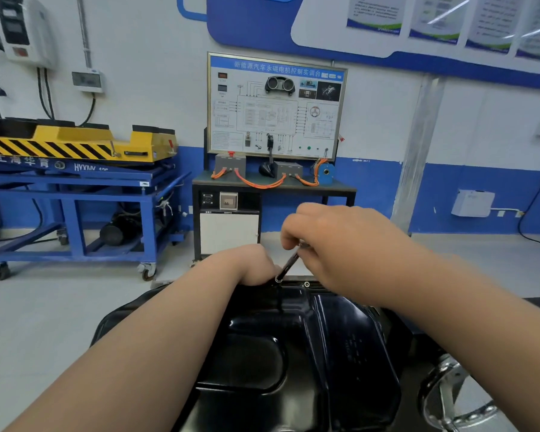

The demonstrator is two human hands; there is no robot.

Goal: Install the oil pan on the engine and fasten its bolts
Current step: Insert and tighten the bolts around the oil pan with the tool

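Note:
The glossy black oil pan (293, 353) lies bottom-up over the engine in the lower middle of the head view. My right hand (340, 244) grips the top of a thin dark driver tool (289, 263), whose tip sits on a bolt at the pan's far flange. My left hand (250, 265) rests curled at the far flange beside the tool's tip; what its fingers touch is hidden. Another bolt head (306, 284) shows on the flange to the right of the tip.
A chrome flywheel (449, 397) sticks out at the lower right. Beyond the engine stand a training bench with a wiring board (275, 107) and a blue wheeled stand carrying a yellow lift unit (75, 145). Grey floor lies to the left.

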